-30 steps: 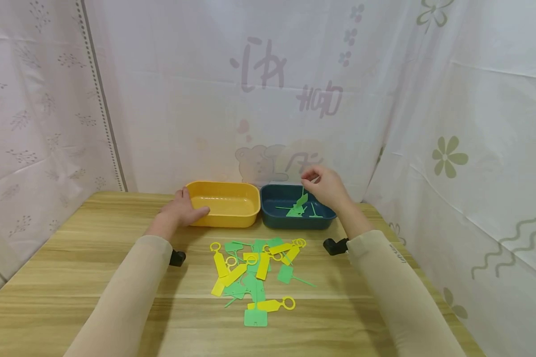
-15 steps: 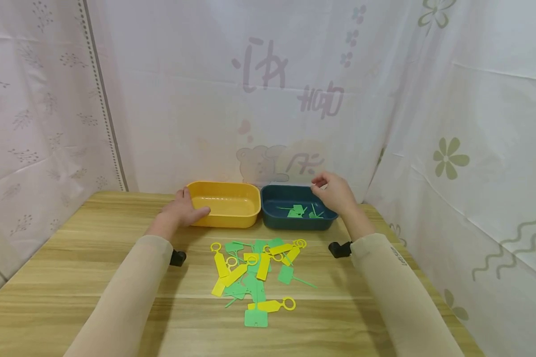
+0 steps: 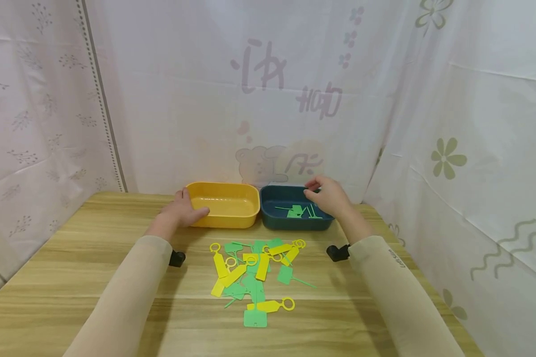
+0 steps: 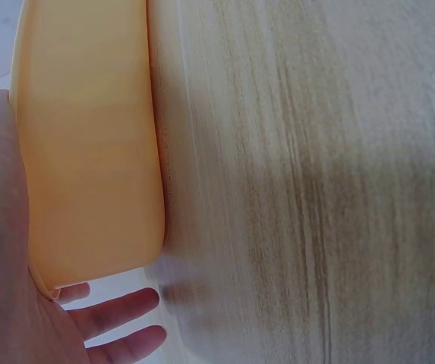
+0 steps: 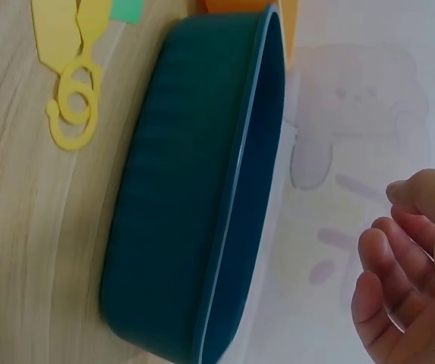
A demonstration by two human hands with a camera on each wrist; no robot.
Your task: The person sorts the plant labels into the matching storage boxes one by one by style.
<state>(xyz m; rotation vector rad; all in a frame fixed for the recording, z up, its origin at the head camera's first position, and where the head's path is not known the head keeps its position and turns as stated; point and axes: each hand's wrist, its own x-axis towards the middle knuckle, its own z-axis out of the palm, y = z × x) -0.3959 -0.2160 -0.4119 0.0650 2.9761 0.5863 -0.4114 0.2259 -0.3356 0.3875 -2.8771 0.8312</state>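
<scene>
Noted several green tags [image 3: 296, 211] inside the blue bin [image 3: 295, 224], below the right hand [image 3: 332, 198]. Judged light, thin, bendable; best pinched by the stem. Found long axes mixed: leftmost stem directed left, rightmost toward the rear. Recorded right hand loosely curled, visibly holding nothing; left hand [image 3: 178, 210] straight-fingered, resting on the yellow bin [image 3: 225, 221].

Long beige sleeves [image 3: 120, 292] were plain but for small, dark lettering [image 3: 396, 258] near the right cuff [image 3: 367, 243]. A stubby, angular black fitting [image 3: 338, 253] jutted out beside each cuff, on the inner side.
</scene>
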